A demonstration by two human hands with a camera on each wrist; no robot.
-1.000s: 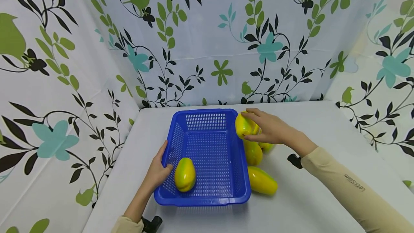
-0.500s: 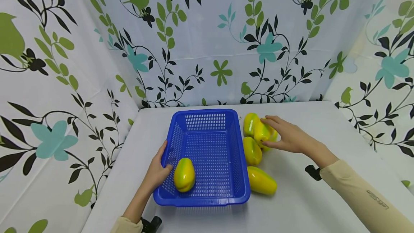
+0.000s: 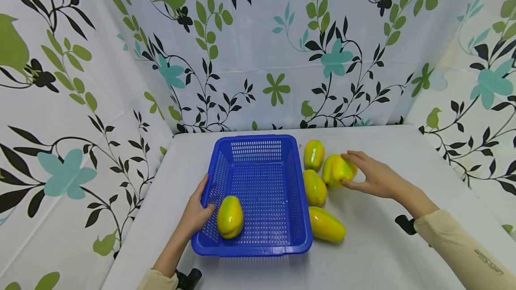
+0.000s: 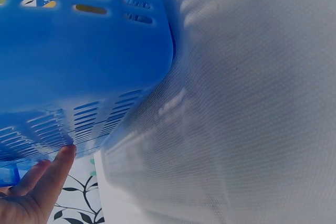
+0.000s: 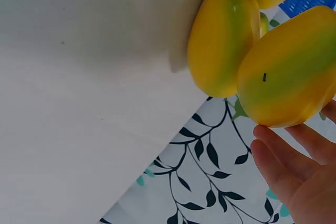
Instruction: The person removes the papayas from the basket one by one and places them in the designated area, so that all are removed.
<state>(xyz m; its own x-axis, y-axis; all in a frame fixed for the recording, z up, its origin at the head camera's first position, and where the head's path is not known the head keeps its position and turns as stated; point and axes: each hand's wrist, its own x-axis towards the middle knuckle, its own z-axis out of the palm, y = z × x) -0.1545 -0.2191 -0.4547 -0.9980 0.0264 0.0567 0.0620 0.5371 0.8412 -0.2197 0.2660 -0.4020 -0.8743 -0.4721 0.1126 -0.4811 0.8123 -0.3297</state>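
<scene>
A blue plastic basket (image 3: 258, 249) stands on the white table. My left hand (image 3: 196, 213) grips its left rim, thumb inside; in the left wrist view, fingers (image 4: 55, 174) lie against its outer wall. One yellow-green papaya (image 3: 230, 217) lies in the basket's near left part. Right of the basket, my right hand (image 3: 376, 176) holds a papaya (image 5: 289, 72) between thumb and fingers, with the thumb out of sight in the right wrist view. Close beside it, another papaya (image 5: 223, 43) rests on the table, partly overlapped by the held one.
Along the basket's right side lie a far papaya (image 3: 314, 155), a middle papaya (image 3: 315, 187) and a near papaya (image 3: 326, 224). The white table (image 3: 387, 236) ends at a patterned cloth (image 3: 258, 48) behind and at both sides.
My right hand has moved right and slightly nearer, carrying the papaya away from the basket's right rim. The left hand and the basket have stayed in place.
</scene>
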